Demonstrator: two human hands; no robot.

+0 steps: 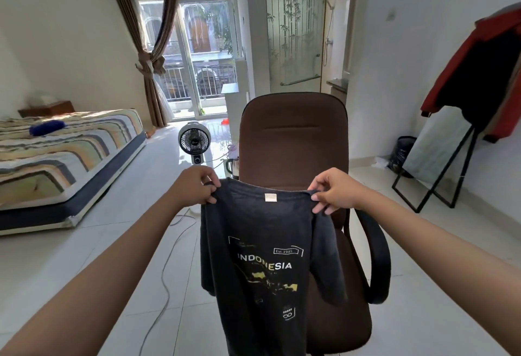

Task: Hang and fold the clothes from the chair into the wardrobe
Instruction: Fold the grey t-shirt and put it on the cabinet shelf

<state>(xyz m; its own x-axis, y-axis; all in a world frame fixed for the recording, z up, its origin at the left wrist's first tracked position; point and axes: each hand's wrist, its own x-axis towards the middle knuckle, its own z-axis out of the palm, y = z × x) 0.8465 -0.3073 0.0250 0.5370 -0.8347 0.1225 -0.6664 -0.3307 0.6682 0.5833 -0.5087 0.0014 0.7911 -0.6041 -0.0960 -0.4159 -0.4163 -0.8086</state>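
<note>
The hem of the dark grey cotton T-shirt with the white "INDONESIA" print (262, 259) runs off the bottom edge, and the shirt hides most of the seat of the brown padded office chair (294, 141) behind it. It hangs collar up, long axis vertical, print facing the camera. The left hand (197, 185) and right hand (334, 189) each pinch a shoulder.

One dark T-shirt (262, 243), held by two hands: left hand (194, 186), right hand (332, 190). One brown chair (293, 141), one fan (194, 138), one bed (70, 147), one red jacket (490, 73).
</note>
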